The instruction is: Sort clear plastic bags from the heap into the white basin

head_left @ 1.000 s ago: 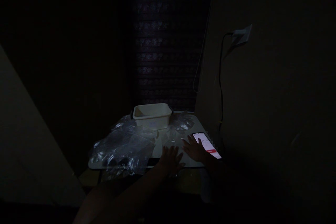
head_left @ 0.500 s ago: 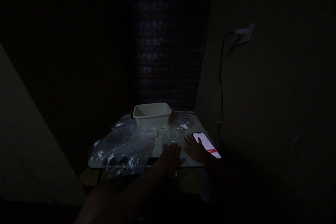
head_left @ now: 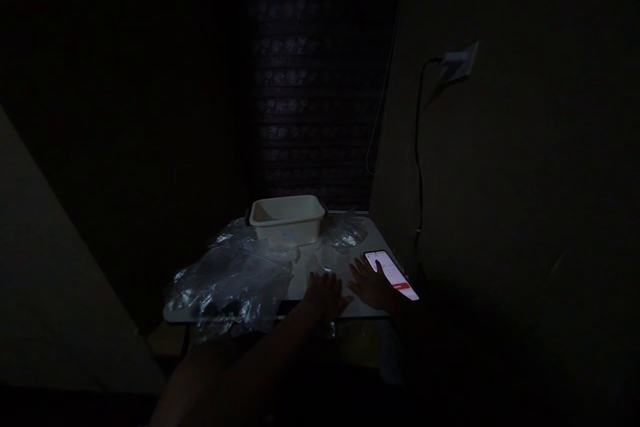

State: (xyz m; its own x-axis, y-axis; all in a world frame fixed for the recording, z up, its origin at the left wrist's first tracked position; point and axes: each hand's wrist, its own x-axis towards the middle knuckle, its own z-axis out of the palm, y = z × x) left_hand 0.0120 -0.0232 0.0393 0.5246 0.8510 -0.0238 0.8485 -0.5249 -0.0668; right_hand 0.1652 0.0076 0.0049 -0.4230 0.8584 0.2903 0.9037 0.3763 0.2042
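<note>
Left hand [head_left: 325, 297] low over front of pale flat-topped surface [head_left: 361, 311], fingers spread; right hand [head_left: 371, 287] just beside it, fingers splayed too, one overlapping lit rectangular phone [head_left: 394, 272] with red on-screen button; too dim to tell if palms press down; thin clear plastic piece [head_left: 326, 257] lying just beyond fingertips; crumpled clear plastic sheeting [head_left: 240, 273] heaped at left, draping over front edge; white rectangular plastic tub [head_left: 289, 234] standing behind
</note>
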